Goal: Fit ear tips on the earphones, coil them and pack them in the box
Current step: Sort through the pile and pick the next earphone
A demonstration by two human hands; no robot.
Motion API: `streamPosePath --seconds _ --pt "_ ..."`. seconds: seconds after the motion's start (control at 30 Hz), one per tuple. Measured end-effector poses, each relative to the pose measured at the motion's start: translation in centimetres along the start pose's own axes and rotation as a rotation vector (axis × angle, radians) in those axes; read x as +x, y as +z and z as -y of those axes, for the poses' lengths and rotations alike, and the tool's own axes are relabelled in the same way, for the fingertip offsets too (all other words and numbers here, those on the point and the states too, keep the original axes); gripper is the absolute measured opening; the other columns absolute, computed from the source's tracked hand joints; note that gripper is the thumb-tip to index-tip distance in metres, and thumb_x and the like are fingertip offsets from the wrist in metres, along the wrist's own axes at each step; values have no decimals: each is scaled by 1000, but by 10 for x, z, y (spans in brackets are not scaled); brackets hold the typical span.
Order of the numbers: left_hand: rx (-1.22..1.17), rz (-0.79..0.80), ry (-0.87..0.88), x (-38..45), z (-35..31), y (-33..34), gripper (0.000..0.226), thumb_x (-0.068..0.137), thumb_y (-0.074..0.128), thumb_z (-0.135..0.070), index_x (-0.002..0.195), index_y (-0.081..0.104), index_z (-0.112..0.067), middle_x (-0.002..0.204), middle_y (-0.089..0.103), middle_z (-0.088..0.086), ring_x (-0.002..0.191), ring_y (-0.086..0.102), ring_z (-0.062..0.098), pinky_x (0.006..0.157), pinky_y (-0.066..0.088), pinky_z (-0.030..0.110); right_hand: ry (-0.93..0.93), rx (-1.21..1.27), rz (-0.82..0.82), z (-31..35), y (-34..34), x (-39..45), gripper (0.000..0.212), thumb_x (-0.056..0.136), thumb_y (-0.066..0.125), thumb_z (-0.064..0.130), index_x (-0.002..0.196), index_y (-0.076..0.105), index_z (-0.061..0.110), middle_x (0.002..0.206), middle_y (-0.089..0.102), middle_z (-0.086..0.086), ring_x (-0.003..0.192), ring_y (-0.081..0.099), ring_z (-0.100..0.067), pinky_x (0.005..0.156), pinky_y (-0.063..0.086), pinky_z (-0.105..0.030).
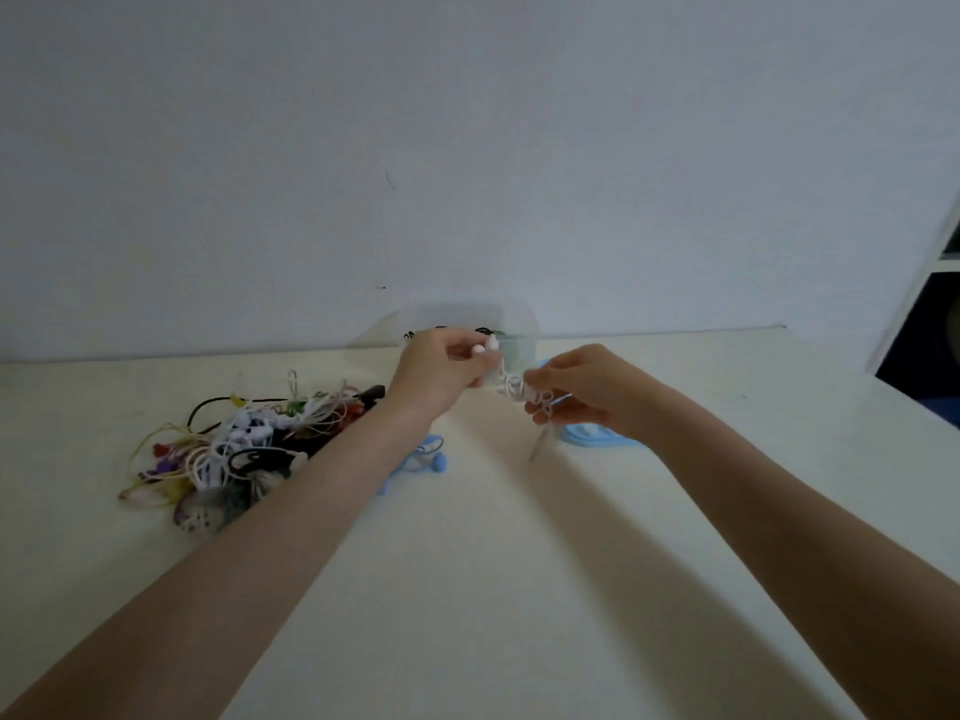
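While both my hands are raised over the table [519,589], I take the white earphones [511,384] between them as my landmark. Far to their left lies a tangled heap of earphones [234,449] in many colours, presumably the stock waiting its turn, and nearer, just left and below, a loose blue earphone set [431,459] partly under my left forearm. My left hand [441,371] sits immediately left of the white set, fingers curled and pinching one white earbud [491,344] so that its tip points up and slightly right; I judge I hold it there to keep the end fixed while the cord is wound. The cord's bunch runs roughly left to right between my hands, with a short tail hanging down. My right hand [576,392], immediately right, has its fingers closed narrowly around the gathered loops, I think to keep the coil from springing open. Behind the white set stands a clear box [514,350], blurred, and below my right hand a pale blue lid [597,438] rests flat, likely left off for packing.
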State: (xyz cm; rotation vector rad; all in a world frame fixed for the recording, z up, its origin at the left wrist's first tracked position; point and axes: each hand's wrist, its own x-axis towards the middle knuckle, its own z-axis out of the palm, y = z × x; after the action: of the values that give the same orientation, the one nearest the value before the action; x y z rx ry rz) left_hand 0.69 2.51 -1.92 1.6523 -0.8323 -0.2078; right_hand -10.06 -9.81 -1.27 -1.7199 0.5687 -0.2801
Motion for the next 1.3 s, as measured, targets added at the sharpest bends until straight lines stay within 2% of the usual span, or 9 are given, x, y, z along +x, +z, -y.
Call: streamPosePath --seconds 0.13,0.27,0.43,0.6,0.77,0.83,0.97,1.13,1.3 --pt "46 38 42 6 9 20 9 82 67 -8 89 67 -15 70 62 -7 52 54 -7 74 51 25 -2 -303 -50 -12 4 3 19 88 56 8 71 61 5 80 66 -20 67 66 -26 67 56 -29" --pt "222 110 32 10 20 38 11 82 68 -14 92 71 -9 76 67 2 63 57 3 65 44 14 -164 -504 -235 -5 -14 2 19 85 54 3 70 65 5 63 62 -9 36 53 -2 45 48 -13" --pt "350 193 94 13 25 47 13 81 69 -16 93 70 -13 75 65 -4 65 56 1 62 42 12 -321 -541 -357 -14 -50 2 15 84 58 6 77 69 10 67 66 -3 43 55 0 50 45 -10" --pt "381 170 126 17 29 54 11 78 72 -16 87 67 -18 62 55 -12 51 48 -4 50 35 4 -359 -659 -233 -36 -52 -1 8 78 67 7 76 73 12 75 69 -5 65 54 -11 61 40 -16" --pt "367 152 193 12 39 65 6 78 72 -14 84 71 -14 65 60 -11 57 52 -3 59 39 7 -350 -869 -38 -38 -46 1 5 76 70 13 74 72 17 69 64 0 57 46 -5 60 39 -19" --pt "351 118 202 9 42 66 9 78 72 -15 87 73 -14 68 62 -8 59 52 -2 56 36 4 -339 -897 -29 -38 -45 0 5 75 71 13 74 72 18 63 59 7 55 47 -3 56 36 -13" --pt "259 72 165 11 46 64 12 79 72 -18 91 73 -18 83 63 -5 72 57 4 61 37 7 -323 -690 -119 -29 -50 2 12 73 72 8 67 69 18 63 61 9 55 51 0 56 37 -8" --pt "185 70 155 10 43 63 12 83 67 -14 94 73 -13 77 68 -4 72 63 7 67 47 12 -347 -32 -128 -27 -36 3 6 78 67 -3 80 68 3 70 64 -4 54 53 -2 57 44 -12" --pt "204 78 197 9 43 62 13 82 68 -13 92 73 -21 77 67 6 65 56 9 62 43 16 -354 73 -137 -41 -27 2 11 79 64 -7 84 66 3 73 66 -8 57 60 -4 62 47 -11"
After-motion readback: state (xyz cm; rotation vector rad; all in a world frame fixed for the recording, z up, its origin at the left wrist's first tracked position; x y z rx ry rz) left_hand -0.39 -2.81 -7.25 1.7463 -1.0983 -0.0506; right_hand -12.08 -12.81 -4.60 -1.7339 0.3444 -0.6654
